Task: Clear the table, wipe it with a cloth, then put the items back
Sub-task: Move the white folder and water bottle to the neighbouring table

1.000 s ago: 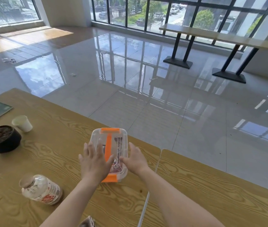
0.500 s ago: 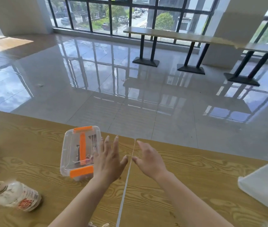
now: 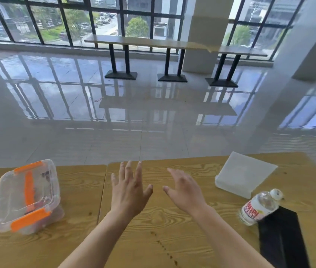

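Canteen-like hall: long bar tables (image 3: pixel 153 42), glossy tile floor (image 3: pixel 153 117), window wall (image 3: pixel 76 18).

glossy floor (image 3: pixel 153 117), long window-side table (image 3: pixel 153 42)

We find a wood-grain worktop (image 3: pixel 163 229) made of two panels, joined at a seam left of centre. On the left panel rests a clear plastic container (image 3: pixel 27 198) with orange clips, lid on. On the right panel lie a folded white cloth (image 3: pixel 244 174), a plastic water bottle (image 3: pixel 259 206) on its side, and a black flat item (image 3: pixel 282 240) touching the bottle.
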The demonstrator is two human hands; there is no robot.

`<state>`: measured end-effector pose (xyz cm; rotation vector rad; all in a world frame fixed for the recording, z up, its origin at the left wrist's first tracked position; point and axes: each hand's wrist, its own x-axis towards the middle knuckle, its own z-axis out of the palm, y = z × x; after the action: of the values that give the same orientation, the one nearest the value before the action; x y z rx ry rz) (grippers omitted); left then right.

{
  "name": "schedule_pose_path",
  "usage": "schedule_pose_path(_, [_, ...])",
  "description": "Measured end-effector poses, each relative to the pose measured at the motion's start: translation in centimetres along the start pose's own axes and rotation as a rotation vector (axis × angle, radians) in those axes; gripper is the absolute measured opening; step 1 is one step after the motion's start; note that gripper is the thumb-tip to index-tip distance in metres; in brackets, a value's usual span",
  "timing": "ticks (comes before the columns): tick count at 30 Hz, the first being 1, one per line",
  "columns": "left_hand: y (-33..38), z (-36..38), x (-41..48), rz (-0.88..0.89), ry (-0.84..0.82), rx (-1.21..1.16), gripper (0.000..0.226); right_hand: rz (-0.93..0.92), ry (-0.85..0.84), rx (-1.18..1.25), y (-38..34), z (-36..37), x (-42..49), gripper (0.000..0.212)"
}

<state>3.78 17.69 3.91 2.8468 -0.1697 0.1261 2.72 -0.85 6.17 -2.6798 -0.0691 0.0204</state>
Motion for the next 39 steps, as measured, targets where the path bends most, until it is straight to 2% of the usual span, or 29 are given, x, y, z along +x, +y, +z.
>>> schedule_pose_path(11, [13.6,2.6,1.9,0.161,-0.037,-0.056,0.081,0.098,0.183,-0.137,11.5,-10.3,-4.1,0.050])
schedule_pose_path(17, [19.6,4.1,3.7,0.314,-0.041,-0.037,0.075,0.208,0.253,-0.164,16.5,-13.8,-5.6,0.045])
schedule_pose_path(22, [25.8,5.5,7.2,0.441,-0.040,-0.045,0.065,0.302,0.178,-0.199,21.3,-14.6,-6.9,0.051])
schedule_pose_path(26, [29.9,7.1,10.4,0.542,-0.057,0.045,0.060,0.312,0.108,-0.208,23.7,-14.3,-7.0,0.051])
schedule_pose_path(31, [32.5,9.6,13.8,0.535,-0.151,0.154,0.054,0.270,0.043,-0.185,25.5,-13.5,-6.5,0.042])
schedule_pose_path(39, [32.8,10.3,15.6,0.553,-0.176,0.125,0.017,0.254,0.050,-0.188,26.1,-13.7,-5.7,0.024])
